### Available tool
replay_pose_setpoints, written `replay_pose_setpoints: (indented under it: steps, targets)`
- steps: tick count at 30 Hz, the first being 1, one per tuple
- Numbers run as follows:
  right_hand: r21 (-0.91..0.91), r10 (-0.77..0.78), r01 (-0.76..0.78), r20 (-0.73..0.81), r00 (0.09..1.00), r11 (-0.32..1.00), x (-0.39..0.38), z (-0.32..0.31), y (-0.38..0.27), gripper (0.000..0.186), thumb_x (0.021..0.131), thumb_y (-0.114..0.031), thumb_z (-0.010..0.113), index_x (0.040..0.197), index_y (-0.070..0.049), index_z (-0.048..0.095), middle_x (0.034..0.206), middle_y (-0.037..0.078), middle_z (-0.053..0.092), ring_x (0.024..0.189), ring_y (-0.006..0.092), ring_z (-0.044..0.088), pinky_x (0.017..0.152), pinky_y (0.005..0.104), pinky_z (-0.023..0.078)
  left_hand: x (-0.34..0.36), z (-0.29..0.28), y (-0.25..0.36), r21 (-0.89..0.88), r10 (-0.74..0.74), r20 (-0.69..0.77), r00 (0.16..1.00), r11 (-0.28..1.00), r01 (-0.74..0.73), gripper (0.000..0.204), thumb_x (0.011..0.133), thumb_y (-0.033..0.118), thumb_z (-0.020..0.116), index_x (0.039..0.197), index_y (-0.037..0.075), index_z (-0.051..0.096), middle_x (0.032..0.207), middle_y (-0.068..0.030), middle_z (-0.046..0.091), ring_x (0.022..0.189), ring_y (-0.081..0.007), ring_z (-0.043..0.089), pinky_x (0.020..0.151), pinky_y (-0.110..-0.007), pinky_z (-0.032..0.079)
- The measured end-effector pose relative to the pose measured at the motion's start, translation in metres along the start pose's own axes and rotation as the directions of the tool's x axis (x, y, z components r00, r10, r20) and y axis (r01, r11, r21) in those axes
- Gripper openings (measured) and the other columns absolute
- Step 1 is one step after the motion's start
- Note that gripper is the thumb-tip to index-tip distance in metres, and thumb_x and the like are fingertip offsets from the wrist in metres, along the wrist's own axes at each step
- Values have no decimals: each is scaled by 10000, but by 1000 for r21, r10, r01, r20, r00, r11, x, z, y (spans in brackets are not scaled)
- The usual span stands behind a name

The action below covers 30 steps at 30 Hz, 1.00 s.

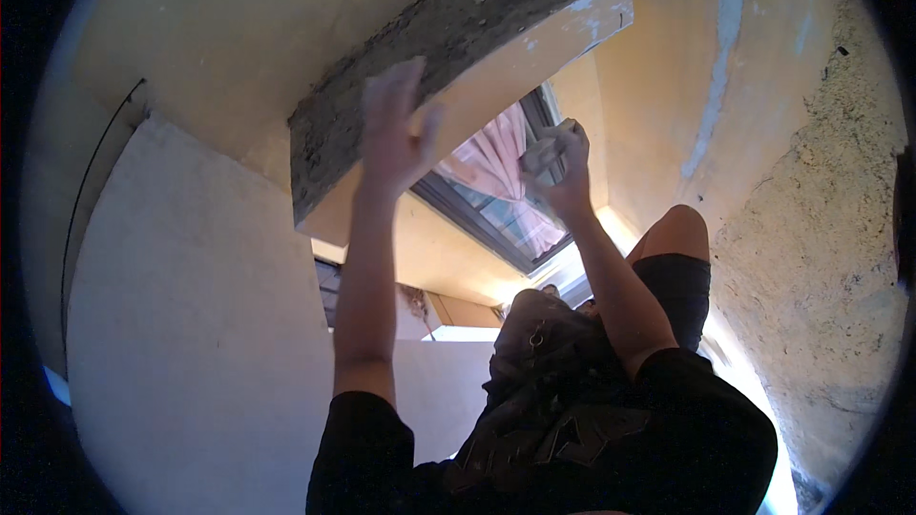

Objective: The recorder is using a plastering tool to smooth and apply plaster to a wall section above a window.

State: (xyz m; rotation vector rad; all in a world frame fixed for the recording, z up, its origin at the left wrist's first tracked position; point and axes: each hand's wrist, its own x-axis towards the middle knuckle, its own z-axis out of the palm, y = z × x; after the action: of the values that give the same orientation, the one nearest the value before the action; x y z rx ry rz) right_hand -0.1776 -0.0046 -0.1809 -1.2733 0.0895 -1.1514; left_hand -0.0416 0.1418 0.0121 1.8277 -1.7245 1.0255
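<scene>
My left hand (393,129) is raised in front of the ledge, its fingers stretched out and slightly blurred. It holds nothing, and I cannot tell whether it touches the ledge. The ledge (448,24) has a rough grey top with loose crumbs and a smooth yellowish front face with chipped paint near its right end. My right hand (571,167) is closed around a grey, block-like piece (542,158) in front of the window. Blur hides exactly what that piece is.
Below the ledge is a dark-framed window (477,210) with a pink curtain (501,157). A large pale flat surface (191,324) spreads at the left, near a thin black cable (84,186). The yellow wall (658,67) at right has a white streak and a rough, peeled patch (811,248).
</scene>
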Motion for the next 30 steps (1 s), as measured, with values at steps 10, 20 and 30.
replay_pose_setpoints:
  steps: [10, 20, 30]
  targets:
    - [-644, -566, 503, 129, 814, 576, 57, 63, 55, 1085, 465, -522, 902, 1381, -195, 421, 1425, 309, 221, 1313, 529, 272, 1036, 629, 305, -14, -4, -48, 358, -241, -131, 962, 893, 272, 399, 911, 239, 595, 1242, 24, 537, 1233, -224, 493, 1188, -391, 457, 1023, -556, 329]
    - [-674, -613, 557, 192, 766, 485, 76, 58, 73, 1064, 504, -555, 850, 1376, -93, 452, 1447, 392, 170, 1328, 547, 253, 1032, 621, 301, -6, 0, -52, 413, -290, -131, 948, 853, 318, 384, 914, 286, 567, 1163, -7, 563, 1181, -220, 514, 1175, -401, 450, 1024, -565, 309]
    - [-735, -335, 389, 230, 914, 556, 80, 24, 100, 1110, 512, -492, 889, 1393, -36, 392, 1418, 342, 233, 1322, 490, 292, 1087, 550, 278, -5, 4, -48, 449, -289, -192, 938, 824, 345, 333, 953, 251, 507, 1126, -24, 581, 1155, -234, 532, 1101, -400, 494, 968, -508, 371]
